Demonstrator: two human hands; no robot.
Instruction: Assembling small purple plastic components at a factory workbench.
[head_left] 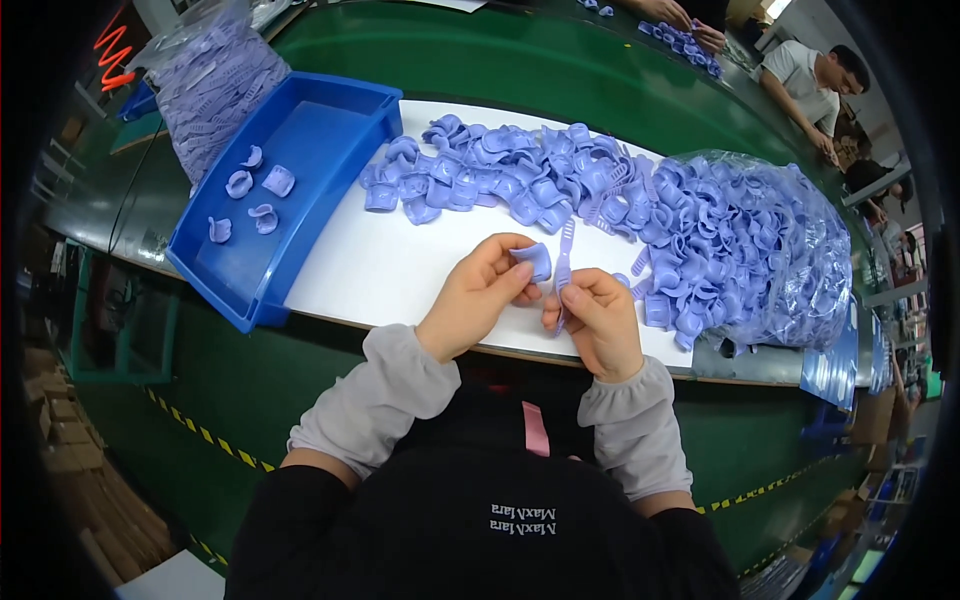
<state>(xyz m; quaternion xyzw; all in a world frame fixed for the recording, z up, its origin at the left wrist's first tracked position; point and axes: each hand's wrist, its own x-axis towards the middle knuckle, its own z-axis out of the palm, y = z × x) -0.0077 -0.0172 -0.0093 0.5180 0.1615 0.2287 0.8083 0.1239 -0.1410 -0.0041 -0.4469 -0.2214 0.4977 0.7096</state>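
Observation:
My left hand (478, 292) pinches a curved, glossy purple plastic piece (534, 261) between thumb and fingers. Just beside it, my right hand (602, 318) grips a thin purple slotted strap (566, 245), which stands upright from the fingers. Both hands are close together over the white sheet (370, 275). Beyond them spreads a heap of similar curved pieces (480, 165), with a few slotted straps (592, 212) among them at its right side. On the right, a clear plastic bag (800, 240) lies open-mouthed, spilling more curved pieces toward the sheet.
At left stands a blue bin (325, 228) with several curved pieces (264, 218) inside. Behind it is a clear bag of purple straps (215, 95). Across the green work surface (420, 60), another person's hands (690, 30) handle purple pieces; a person in white (808, 88) sits farther right.

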